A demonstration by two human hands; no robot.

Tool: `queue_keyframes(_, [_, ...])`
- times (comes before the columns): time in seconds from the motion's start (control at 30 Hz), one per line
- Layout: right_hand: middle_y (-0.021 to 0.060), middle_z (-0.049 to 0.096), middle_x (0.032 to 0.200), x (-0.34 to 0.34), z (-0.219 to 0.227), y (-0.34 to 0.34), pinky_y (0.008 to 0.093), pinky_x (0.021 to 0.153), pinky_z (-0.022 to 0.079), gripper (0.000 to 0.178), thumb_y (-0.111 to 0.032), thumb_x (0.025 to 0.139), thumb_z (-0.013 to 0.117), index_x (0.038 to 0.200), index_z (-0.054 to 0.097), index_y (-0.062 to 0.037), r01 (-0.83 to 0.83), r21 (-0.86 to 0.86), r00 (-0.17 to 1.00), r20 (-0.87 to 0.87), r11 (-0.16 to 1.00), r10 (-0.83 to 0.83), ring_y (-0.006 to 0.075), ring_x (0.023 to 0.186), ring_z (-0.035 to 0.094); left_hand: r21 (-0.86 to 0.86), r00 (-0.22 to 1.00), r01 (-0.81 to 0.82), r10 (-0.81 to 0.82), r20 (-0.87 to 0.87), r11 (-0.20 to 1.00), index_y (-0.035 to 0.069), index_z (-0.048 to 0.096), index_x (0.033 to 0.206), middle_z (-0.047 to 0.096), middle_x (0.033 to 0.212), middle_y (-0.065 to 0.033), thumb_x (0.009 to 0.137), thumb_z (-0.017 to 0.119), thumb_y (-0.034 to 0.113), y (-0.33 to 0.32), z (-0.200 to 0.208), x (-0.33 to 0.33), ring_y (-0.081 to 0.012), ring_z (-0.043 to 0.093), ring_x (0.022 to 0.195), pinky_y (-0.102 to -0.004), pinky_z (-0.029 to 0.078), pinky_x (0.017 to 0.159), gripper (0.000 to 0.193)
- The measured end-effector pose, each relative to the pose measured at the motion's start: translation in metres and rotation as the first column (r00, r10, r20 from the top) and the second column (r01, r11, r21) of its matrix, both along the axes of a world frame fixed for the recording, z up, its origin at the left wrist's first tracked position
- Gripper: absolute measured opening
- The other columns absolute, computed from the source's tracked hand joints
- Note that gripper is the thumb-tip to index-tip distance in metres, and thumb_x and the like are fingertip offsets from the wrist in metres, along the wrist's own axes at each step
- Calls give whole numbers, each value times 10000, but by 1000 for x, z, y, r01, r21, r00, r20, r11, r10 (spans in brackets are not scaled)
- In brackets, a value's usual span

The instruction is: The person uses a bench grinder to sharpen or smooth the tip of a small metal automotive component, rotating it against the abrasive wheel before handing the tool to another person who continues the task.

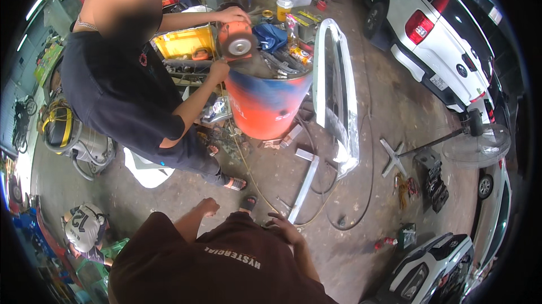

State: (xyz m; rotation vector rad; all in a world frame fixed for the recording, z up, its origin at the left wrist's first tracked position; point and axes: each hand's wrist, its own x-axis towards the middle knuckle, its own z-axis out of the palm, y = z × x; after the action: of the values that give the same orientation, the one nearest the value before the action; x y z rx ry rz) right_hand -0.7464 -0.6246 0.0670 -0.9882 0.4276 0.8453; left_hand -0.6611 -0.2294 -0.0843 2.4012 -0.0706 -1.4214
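— Left hand (206, 207)? Curled loosely into a fist, holding nothing, well short of the orange and blue drum (267, 103).
— Right hand (282, 226)? Spread open, empty, hanging just above the long pale metal strip (305, 182) lying on the floor below the drum.
— At the drum? A co-worker's hands on an orange grinder (237, 41) atop it.
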Motion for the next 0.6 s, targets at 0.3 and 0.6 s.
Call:
queue_keyframes(0.3, [163, 734, 1030, -53, -83, -53, 383, 771, 595, 604, -524, 947, 655, 1319, 636, -48, 99, -770, 988, 2, 631, -153, 236, 894, 729, -442, 874, 485, -440, 207, 755, 33, 718, 894, 726, 876, -201, 849, 663, 215, 5, -50, -14, -360, 729, 780, -486, 566, 646, 196])
queue_keyframes(0.6, [179, 765, 881, -305, -174, -84, 424, 657, 628, 422, -378, 923, 623, 975, 749, 21, 200, -828, 579, -332, 524, -745, 297, 746, 765, -286, 717, 687, -688, 116, 668, 44, 752, 951, 716, 839, -223, 834, 681, 297, -63, -25, 50, -397, 718, 870, -487, 564, 764, 288])
